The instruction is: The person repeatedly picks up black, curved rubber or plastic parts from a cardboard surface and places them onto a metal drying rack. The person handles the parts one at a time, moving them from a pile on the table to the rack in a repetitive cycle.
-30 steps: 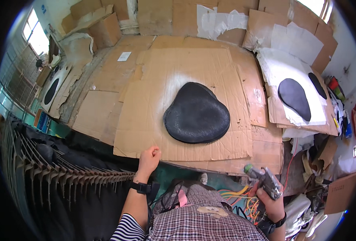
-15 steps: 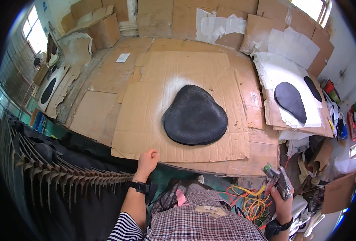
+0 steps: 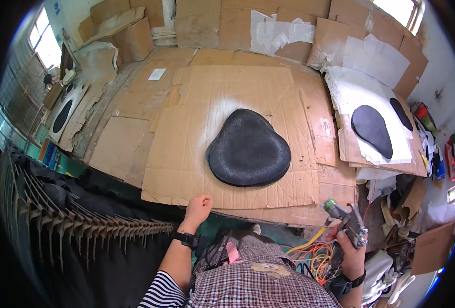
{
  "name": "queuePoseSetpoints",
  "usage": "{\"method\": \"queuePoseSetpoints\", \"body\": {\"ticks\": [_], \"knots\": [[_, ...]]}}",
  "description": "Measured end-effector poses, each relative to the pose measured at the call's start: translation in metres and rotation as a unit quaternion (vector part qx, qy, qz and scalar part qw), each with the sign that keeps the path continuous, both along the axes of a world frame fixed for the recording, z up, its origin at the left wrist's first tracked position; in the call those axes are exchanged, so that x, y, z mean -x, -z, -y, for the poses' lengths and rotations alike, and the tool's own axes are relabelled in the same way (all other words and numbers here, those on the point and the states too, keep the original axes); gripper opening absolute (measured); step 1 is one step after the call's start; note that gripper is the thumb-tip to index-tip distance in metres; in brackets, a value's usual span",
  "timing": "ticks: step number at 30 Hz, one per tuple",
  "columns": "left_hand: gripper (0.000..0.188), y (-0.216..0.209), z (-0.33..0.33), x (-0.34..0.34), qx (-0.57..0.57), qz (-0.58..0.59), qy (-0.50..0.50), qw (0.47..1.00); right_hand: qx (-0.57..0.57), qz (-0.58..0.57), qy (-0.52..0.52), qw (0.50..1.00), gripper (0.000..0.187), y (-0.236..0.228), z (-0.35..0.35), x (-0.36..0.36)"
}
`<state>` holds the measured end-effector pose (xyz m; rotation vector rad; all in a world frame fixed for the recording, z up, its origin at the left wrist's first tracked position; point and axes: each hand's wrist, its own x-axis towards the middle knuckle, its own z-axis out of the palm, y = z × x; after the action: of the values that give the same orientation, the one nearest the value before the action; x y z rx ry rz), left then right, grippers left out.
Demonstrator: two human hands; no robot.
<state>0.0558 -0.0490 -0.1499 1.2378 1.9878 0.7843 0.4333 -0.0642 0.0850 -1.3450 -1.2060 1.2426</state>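
A black rounded seat-shaped pad lies on a large sheet of cardboard in the middle of the bench. My left hand rests as a loose fist on the near edge of that cardboard, holding nothing. My right hand grips a metal spray gun with a green tip, held low at the right, off the bench edge and apart from the pad.
A second black pad and a narrow black piece lie on white paper at the right. Another black shape lies at the far left. Cardboard boxes line the back wall. Orange and yellow hoses hang by my right side. A rack of spikes stands lower left.
My right hand with the spray gun has drawn back to the right and lower, away from the bench. The left hand has stayed at the cardboard edge.
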Motion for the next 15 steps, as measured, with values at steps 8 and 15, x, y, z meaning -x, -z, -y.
{"method": "queuePoseSetpoints", "body": {"ticks": [8,15], "knots": [[0.023,0.032,-0.009,0.007,0.024,0.020,-0.034,0.999,0.054,0.055,-0.047,0.996,0.055,-0.006,0.013,-0.045],[0.019,0.076,-0.061,0.007,-0.002,0.013,-0.065,0.998,0.008,0.000,-0.066,0.998,0.054,-0.007,-0.022,-0.022]]}}
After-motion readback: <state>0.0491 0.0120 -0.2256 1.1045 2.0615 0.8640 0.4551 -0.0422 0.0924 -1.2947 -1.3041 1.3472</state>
